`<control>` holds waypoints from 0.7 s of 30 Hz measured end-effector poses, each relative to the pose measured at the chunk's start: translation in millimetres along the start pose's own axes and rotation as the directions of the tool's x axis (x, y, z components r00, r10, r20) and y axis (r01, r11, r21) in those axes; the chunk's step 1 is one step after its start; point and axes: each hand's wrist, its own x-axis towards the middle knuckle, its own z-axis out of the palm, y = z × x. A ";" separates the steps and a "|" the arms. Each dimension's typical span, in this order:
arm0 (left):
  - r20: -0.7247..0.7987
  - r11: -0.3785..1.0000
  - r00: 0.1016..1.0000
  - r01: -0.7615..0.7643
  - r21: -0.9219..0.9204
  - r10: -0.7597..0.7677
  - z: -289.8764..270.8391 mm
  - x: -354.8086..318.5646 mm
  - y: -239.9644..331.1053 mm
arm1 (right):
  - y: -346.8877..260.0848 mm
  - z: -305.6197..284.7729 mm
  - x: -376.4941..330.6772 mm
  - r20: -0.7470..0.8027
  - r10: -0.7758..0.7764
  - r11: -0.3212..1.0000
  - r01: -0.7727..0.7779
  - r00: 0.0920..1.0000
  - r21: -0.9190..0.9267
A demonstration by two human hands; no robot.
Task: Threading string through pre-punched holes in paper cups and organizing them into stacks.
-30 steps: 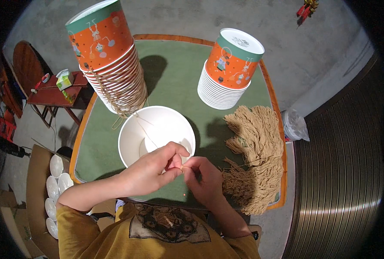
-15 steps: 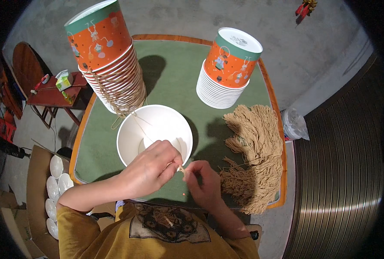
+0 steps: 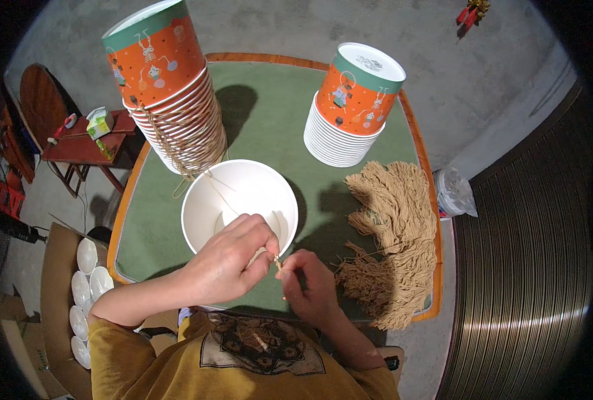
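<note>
A white paper bucket [image 3: 196, 215] stands open side up in front of me. At its near rim, my left hand [image 3: 233, 261] pinches a tan cord [image 3: 278, 264] between thumb and fingers. Close beside it, my right hand [image 3: 310, 287] holds the cord's other side in a pinch, and a short knotted-looking bit shows between the two. Thin cord also crosses the inside of the bucket. My fingertips hide the details of the knot. Left of the bucket rises a tall stack of upside-down orange and green buckets [image 3: 160, 60], with cord handles draped down its side.
A shorter stack of upside-down buckets [image 3: 353, 100] stands at the far right of the green-topped table [image 3: 270, 107]. A heap of tan cords [image 3: 403, 233] lies along the right edge. On the floor at left, a cardboard box [image 3: 60, 287] holds several white buckets.
My right hand has shifted slightly down and left, and the bit of cord between my hands now slants more steeply. My left hand has barely moved.
</note>
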 end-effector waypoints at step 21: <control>-0.122 0.943 0.974 -0.149 0.298 0.193 7.8 -4.2 -2.3 | -6.4 3.2 8.7 -0.112 -0.214 0.905 0.154 0.970 -0.396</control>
